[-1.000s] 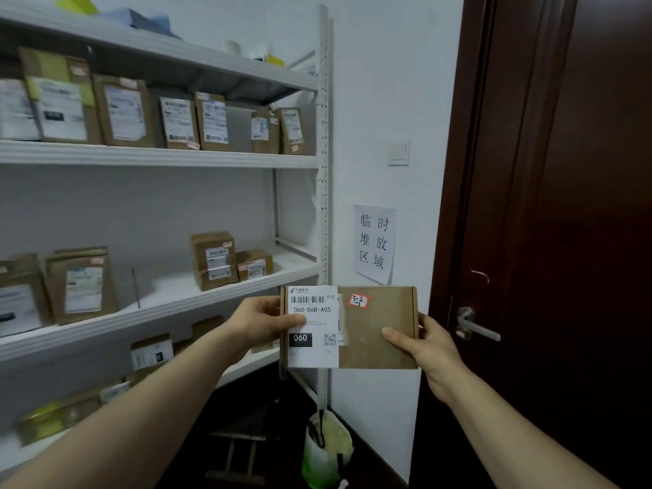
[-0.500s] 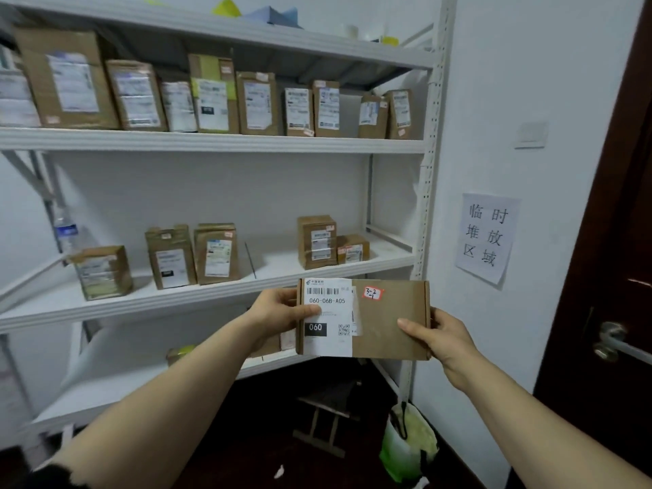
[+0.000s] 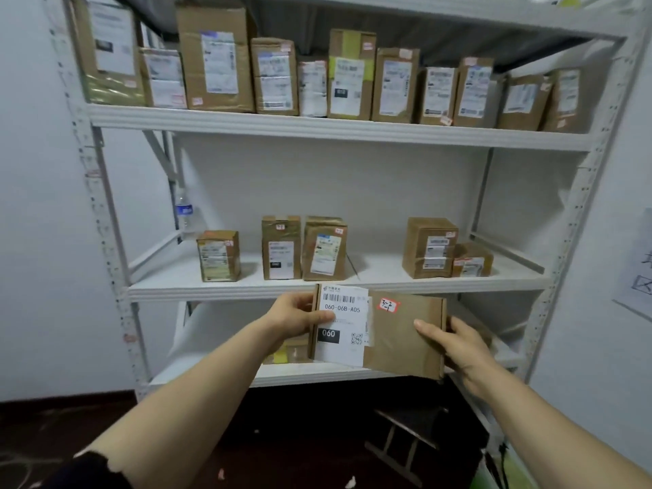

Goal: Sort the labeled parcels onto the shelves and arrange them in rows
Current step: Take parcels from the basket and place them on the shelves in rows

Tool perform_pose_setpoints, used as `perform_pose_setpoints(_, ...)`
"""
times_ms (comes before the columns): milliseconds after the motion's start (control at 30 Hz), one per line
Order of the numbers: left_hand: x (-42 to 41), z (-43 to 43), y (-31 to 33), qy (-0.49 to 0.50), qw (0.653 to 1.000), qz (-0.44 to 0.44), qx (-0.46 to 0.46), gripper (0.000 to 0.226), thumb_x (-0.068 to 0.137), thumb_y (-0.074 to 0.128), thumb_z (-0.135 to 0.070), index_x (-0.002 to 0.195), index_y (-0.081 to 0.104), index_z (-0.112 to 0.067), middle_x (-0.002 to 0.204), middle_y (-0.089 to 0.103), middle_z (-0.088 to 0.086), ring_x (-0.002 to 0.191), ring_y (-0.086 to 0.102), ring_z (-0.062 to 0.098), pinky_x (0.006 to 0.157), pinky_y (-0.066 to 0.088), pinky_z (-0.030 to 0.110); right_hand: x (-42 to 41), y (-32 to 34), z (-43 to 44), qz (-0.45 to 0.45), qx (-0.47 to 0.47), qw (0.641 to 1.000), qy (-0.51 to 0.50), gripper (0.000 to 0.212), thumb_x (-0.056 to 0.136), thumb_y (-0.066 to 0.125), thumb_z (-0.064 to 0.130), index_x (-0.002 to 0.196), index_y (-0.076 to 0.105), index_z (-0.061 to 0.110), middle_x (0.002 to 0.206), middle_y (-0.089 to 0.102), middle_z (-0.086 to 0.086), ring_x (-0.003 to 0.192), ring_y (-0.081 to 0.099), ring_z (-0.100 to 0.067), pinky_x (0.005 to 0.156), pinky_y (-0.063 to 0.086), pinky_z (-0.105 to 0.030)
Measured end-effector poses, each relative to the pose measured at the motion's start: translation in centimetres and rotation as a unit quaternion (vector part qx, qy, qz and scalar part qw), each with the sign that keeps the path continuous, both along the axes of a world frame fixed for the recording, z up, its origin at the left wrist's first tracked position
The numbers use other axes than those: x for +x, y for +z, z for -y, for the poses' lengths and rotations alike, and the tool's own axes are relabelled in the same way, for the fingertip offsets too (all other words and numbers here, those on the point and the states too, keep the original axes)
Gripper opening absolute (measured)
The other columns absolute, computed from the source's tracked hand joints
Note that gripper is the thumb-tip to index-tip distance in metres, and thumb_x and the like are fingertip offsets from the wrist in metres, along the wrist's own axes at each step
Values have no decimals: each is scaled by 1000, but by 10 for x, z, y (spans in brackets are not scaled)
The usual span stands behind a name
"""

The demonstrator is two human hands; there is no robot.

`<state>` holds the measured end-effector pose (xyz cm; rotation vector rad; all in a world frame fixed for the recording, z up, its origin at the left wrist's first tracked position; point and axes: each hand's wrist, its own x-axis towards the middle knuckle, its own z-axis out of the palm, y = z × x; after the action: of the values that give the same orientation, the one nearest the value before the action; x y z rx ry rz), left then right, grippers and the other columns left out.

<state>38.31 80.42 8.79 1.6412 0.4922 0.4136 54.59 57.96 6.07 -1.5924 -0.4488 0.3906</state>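
While the parcel (image 3: 398,342) is held, five boxes (image 3: 281,248) stand on the shelf (image 3: 381,268).

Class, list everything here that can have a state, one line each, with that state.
Held parcel: off the shelves, label facing the camera.
Left grip: holds the parcel's left edge.
Right grip: holds its right edge.
Upper-shelf parcels: upright, packed row.
Middle-shelf parcels: upright, gaps between.
Water bottle: upright.

A white rack (image 3: 109,241) carries a packed row of parcels (image 3: 275,77) on its upper shelf (image 3: 317,127), and on the middle shelf (image 3: 211,290) three boxes (image 3: 281,248) left, two more boxes (image 3: 430,248) right, and a bottle (image 3: 184,211) far left.
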Motion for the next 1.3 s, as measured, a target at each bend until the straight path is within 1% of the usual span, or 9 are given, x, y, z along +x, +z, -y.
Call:
perform_pose_setpoints(167,-18,-53,-11,34,999,-6,-3,23,85,68,-4,107,69,-7,99,73,6,83,70,16,71,55,21,-3,-11,-65,-28,8,999,35,32,81,71,35,107,65,18,105,70,-2,98,64,-19,81,50,-36)
perform_pose_setpoints(267,-23,-75,-18,60,998,-13,-9,23,86,67,-4,108,69,-7,101,73,7,91,70,20,80,56,26,-2,-14,-96,-41,-3,998,46,37,81,71,37,110,64,16,105,69,-2,99,64,-21,84,51,-37)
perform_pose_setpoints(467,-11,-110,-25,109,993,-31,-21,29,84,70,-9,113,67,-8,106,72,8,99,68,24,92,52,34,20,-12,-139,-44,0,995,87,28,83,70,34,102,66,13,97,70,-2,88,65,-18,65,49,-28)
perform_pose_setpoints(567,2,-119,-22,124,991,-37,-22,30,84,71,-10,114,66,-8,105,72,7,97,69,22,92,53,34,40,-5,-152,-47,-5,992,117,23,82,72,29,98,65,14,96,70,-2,87,64,-17,70,51,-30)
perform_pose_setpoints(700,14,-123,-17,142,989,-36,-17,20,86,67,-5,106,69,-9,102,73,7,93,70,21,87,54,31,71,2,-169,-40,-46,981,187,44,72,80,27,110,64,12,102,71,-4,95,65,-22,87,53,-40)
perform_pose_setpoints(833,6,-127,-13,175,982,-63,-30,20,86,65,0,103,68,-8,106,72,11,98,69,25,94,52,38,86,7,-194,-29,-70,958,276,53,70,82,17,117,59,20,112,65,-8,96,65,-27,81,56,-44)
perform_pose_setpoints(967,-12,-126,-6,234,967,-93,24,44,80,71,1,118,55,-15,117,67,8,98,65,14,91,52,28,74,1,-231,-9,-65,943,325,53,65,85,18,111,58,23,122,60,-8,110,60,-28,86,55,-44)
perform_pose_setpoints(1100,-33,-139,-6,251,892,-247,283,99,77,74,-11,153,12,-19,155,23,5,140,26,19,108,27,24,37,-5,-267,59,-72,926,367,42,71,81,11,100,53,20,112,60,-7,95,60,-17,75,53,-26)
perform_pose_setpoints(1300,-53,-191,-1,169,751,-376,516,78,85,62,-27,151,20,-26,149,36,-2,142,24,16,120,-1,42,-17,1,-345,148,-116,907,377,47,68,82,13,101,49,20,105,56,-3,99,55,-20,76,50,-30)
